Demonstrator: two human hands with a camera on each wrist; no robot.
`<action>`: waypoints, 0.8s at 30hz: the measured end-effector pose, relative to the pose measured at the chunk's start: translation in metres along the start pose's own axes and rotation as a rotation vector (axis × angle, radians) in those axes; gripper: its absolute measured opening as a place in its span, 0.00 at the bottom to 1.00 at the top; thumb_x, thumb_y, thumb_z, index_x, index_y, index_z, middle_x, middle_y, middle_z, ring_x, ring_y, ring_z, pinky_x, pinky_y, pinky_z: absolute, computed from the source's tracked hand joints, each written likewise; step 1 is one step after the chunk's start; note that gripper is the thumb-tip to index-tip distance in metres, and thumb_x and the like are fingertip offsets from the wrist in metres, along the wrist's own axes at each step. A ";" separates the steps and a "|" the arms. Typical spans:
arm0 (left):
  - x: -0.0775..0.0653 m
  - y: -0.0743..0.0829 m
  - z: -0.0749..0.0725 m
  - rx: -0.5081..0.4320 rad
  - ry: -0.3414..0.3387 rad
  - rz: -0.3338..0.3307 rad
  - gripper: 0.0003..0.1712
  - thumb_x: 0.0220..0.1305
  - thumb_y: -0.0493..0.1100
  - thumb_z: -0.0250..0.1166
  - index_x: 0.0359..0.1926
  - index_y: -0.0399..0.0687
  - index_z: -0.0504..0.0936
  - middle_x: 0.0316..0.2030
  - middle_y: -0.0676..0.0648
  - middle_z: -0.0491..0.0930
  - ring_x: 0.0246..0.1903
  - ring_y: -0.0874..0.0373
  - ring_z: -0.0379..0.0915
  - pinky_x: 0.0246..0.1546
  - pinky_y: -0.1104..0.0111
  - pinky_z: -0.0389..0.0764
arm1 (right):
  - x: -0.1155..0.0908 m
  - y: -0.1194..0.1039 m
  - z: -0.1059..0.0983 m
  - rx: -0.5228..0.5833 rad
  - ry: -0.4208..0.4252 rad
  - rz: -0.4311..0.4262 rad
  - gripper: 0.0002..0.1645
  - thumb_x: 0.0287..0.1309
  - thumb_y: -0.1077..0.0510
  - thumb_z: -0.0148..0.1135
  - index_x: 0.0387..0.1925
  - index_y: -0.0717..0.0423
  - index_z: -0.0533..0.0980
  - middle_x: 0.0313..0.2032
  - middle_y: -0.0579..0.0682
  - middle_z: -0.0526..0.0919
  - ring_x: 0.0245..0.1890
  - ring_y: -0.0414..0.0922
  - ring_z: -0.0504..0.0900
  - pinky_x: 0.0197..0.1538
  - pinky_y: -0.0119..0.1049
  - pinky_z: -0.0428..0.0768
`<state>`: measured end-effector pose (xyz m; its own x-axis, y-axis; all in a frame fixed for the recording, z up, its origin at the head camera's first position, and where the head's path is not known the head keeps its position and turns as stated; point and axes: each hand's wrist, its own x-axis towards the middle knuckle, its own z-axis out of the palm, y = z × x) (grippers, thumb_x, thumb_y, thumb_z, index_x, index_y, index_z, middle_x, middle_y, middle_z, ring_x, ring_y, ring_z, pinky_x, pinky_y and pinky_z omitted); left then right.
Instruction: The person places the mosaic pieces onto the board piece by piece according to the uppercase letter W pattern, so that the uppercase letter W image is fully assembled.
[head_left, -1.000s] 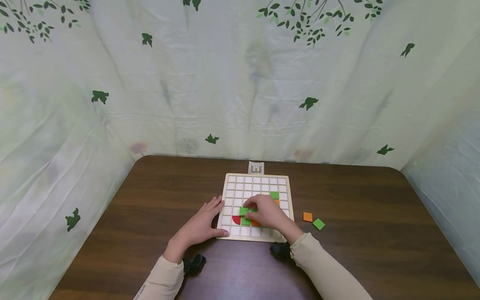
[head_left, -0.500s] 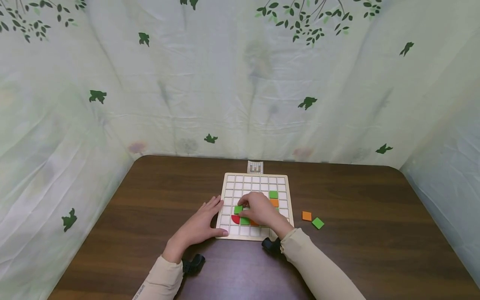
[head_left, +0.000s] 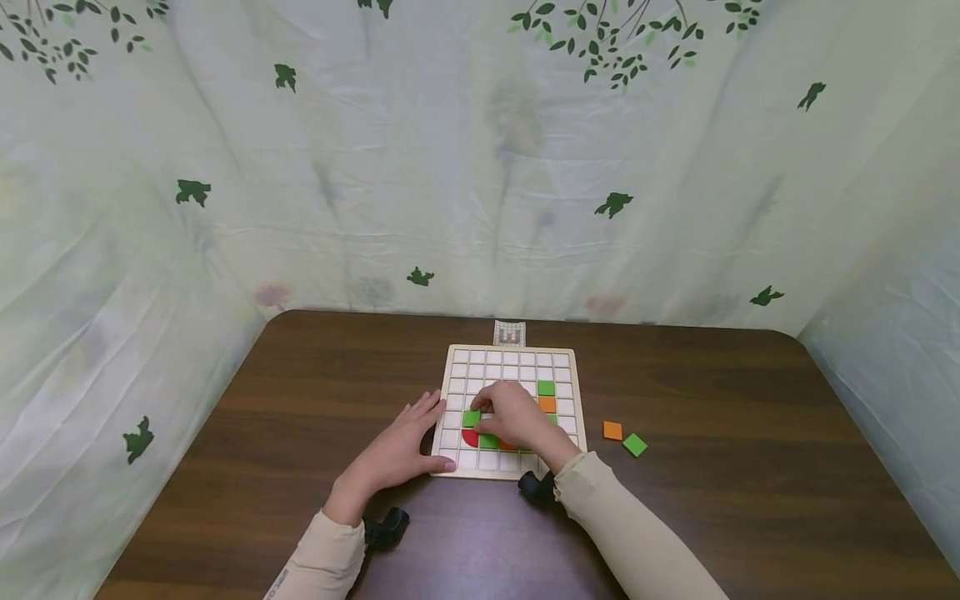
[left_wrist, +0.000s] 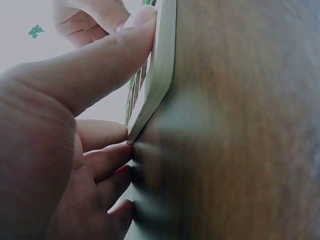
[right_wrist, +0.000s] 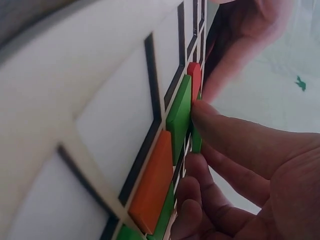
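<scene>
A pale wooden grid board (head_left: 483, 372) with white cells lies on the table. My right hand (head_left: 519, 419) is over its middle, thumb and fingertips pinching a green square tile (head_left: 471, 418) just behind a red quarter-round tile (head_left: 470, 437). In the right wrist view, that green tile (right_wrist: 197, 142) stands between thumb and fingers; whether it is fully down in a cell I cannot tell. Beside the red piece sit another green tile (head_left: 488, 442) and a partly hidden orange tile (head_left: 507, 446). My left hand (head_left: 401, 443) rests at the board's left edge, fingers extended, thumb on the near corner.
Farther right on the board are a green tile (head_left: 546, 388) and an orange tile (head_left: 547, 404). A loose orange tile (head_left: 612, 431) and loose green tile (head_left: 635, 445) lie on the table to the right. Behind the board is a small patterned card (head_left: 510, 334).
My right hand has moved left across the board, carrying the green tile to a spot behind the red piece. The left hand has stayed at the board's edge.
</scene>
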<state>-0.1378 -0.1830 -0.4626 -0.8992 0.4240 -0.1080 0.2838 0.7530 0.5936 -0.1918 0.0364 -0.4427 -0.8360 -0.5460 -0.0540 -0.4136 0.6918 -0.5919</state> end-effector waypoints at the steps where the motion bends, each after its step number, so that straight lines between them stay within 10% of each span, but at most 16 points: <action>1: 0.000 0.000 0.000 0.000 -0.001 0.000 0.56 0.57 0.58 0.74 0.76 0.35 0.59 0.77 0.38 0.51 0.77 0.42 0.41 0.75 0.47 0.47 | 0.000 0.000 0.000 -0.001 -0.002 -0.001 0.14 0.53 0.59 0.76 0.43 0.56 0.86 0.36 0.46 0.87 0.38 0.41 0.81 0.45 0.36 0.81; 24: 0.000 0.000 0.001 0.012 0.008 -0.010 0.56 0.57 0.58 0.75 0.75 0.35 0.59 0.77 0.38 0.51 0.77 0.42 0.42 0.75 0.47 0.48 | -0.028 0.023 -0.030 0.194 0.104 0.018 0.19 0.55 0.57 0.75 0.49 0.58 0.84 0.42 0.50 0.86 0.41 0.47 0.81 0.45 0.40 0.80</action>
<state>-0.1370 -0.1826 -0.4635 -0.9047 0.4123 -0.1071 0.2788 0.7632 0.5829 -0.1883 0.0818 -0.4303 -0.8794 -0.4759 0.0109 -0.3295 0.5920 -0.7355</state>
